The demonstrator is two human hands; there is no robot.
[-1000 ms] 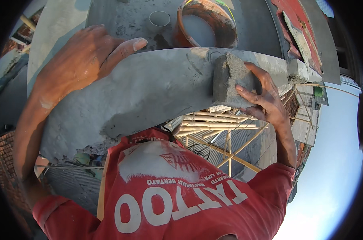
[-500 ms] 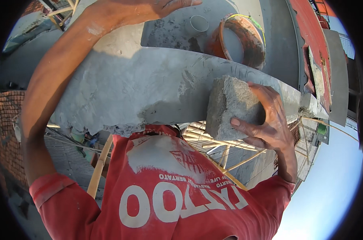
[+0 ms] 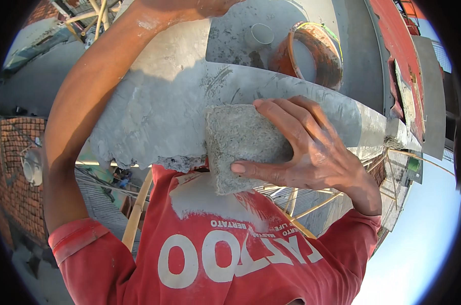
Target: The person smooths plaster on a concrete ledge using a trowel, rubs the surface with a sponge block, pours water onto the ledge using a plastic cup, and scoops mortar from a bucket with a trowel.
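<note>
My right hand (image 3: 312, 147) is closed on a rough grey block (image 3: 233, 129), its thumb and fingers spread over the face and edges. The block lies against a curved grey concrete ledge (image 3: 149, 117) with a ragged lower edge, just above the red, plaster-smeared shirt (image 3: 200, 208) on my body. My left hand (image 3: 207, 10) is at the top edge of the view, above the ledge's paler part; its fingers are mostly cut off by the frame.
Beyond the ledge are a white cup (image 3: 259, 35) and an orange bucket (image 3: 284, 58) holding grey liquid. A rusty red sheet (image 3: 393, 30) stands at the right. Below are bamboo poles (image 3: 136, 208), corrugated roofing and tiled roofs (image 3: 17, 173).
My right hand has moved the block leftward along the ledge and turned it. My left hand has shifted up and right to the top edge, and the view has shifted.
</note>
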